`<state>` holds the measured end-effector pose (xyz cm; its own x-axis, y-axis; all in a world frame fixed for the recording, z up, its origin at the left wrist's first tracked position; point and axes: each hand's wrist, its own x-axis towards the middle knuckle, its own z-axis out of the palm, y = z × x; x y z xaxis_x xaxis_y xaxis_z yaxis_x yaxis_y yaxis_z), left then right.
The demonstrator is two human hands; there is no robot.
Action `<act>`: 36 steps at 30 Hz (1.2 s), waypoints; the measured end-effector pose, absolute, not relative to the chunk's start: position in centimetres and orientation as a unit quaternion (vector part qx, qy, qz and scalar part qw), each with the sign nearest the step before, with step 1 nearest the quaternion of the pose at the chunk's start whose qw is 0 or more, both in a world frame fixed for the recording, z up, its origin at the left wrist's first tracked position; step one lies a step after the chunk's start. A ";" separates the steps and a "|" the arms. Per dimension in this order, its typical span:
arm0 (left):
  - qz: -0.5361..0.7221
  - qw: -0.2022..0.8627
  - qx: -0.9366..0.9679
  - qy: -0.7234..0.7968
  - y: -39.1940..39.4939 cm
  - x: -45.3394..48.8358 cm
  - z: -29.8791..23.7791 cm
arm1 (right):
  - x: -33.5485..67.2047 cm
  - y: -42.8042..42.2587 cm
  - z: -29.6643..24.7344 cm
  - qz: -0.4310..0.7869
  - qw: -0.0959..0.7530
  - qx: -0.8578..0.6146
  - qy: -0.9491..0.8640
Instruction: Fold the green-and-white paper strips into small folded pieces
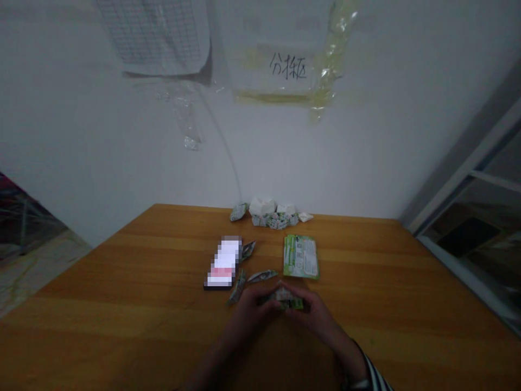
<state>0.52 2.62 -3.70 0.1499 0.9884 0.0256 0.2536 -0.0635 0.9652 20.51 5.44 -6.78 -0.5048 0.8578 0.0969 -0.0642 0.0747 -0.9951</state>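
From the head camera we look down on a wooden desk (122,304) set against a white wall. Our left hand (251,308) and right hand (311,312) meet near the front middle of the desk, fingers curled in toward each other and closed together on a small folded paper piece (285,297) printed in green and white. The piece sits between the two hands, just above the desk surface; we cannot tell whether it touches the wood. A striped sleeve (376,377) shows at our right wrist.

Just beyond the hands lie three small folded pieces: one (262,276) straight ahead, one (237,290) to the left of it, and one (248,250) farther back. A phone (223,262) with a lit screen lies flat to the left of them. To the right a stack of green printed sheets (301,256) lies flat. At the far edge, against the wall, sits a pile of folded pieces (271,213). A taped note with handwriting (285,68) and a grid sheet (157,35) hang on the wall.
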 end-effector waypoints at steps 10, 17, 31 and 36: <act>0.390 0.436 0.619 0.525 2.6 0.5 -3.3 | 20.5 5.6 -7.2 0.583 0.400 -0.316 -0.633; 0.400 0.479 0.604 0.496 2.5 1.1 -3.3 | 19.8 5.9 -7.6 0.527 0.421 -0.411 -0.614; 0.450 0.454 0.580 0.506 3.0 0.6 -3.4 | 19.6 5.7 -7.0 0.540 0.457 -0.382 -0.595; 0.467 0.450 0.548 0.528 3.0 0.6 -3.5 | 19.5 5.8 -7.5 0.573 0.464 -0.394 -0.549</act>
<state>0.59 3.04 -3.54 0.0069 0.9993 0.0368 0.1579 -0.0374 0.9867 19.48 5.81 -7.53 -0.2586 0.9643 0.0573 -0.0988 0.0327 -0.9946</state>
